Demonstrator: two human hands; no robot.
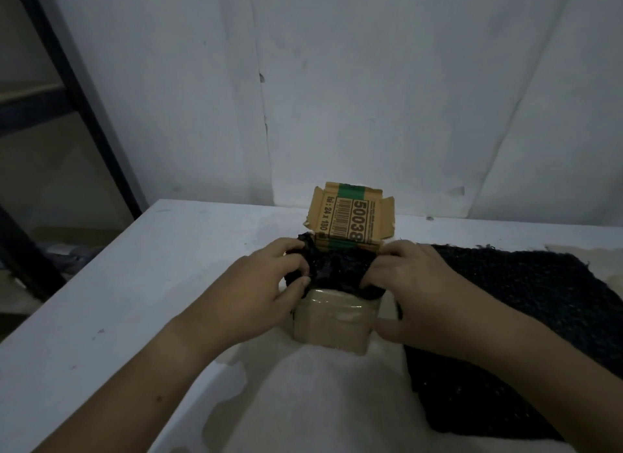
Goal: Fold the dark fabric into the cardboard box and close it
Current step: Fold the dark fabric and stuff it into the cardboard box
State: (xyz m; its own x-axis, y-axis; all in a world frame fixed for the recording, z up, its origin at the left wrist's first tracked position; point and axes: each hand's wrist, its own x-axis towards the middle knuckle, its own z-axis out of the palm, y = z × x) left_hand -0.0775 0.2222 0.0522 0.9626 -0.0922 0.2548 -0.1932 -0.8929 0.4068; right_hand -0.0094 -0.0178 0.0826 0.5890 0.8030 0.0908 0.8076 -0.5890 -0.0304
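Dark fabric [337, 272] fills the mouth of the cardboard box [332, 321], pinched at either side by the left hand [269, 284] and right hand [411, 284], both grasping it. One lid [350, 216] stands open behind, so tucking seems nearly done and closing remains. One box, two hands; a second dark cloth [526, 317] lies beside on the white table [135, 284].

Dim, grey and a bit fuzzy all over.

Soft, weak light with no bright spots and no glare. Faint shadow under the left hand [266, 290] and right hand [414, 284]. Dark fabric [337, 270] nearly black, folds hard to see. Blurry towards the table's [118, 301] near edge. Straight lines bent near the corners.
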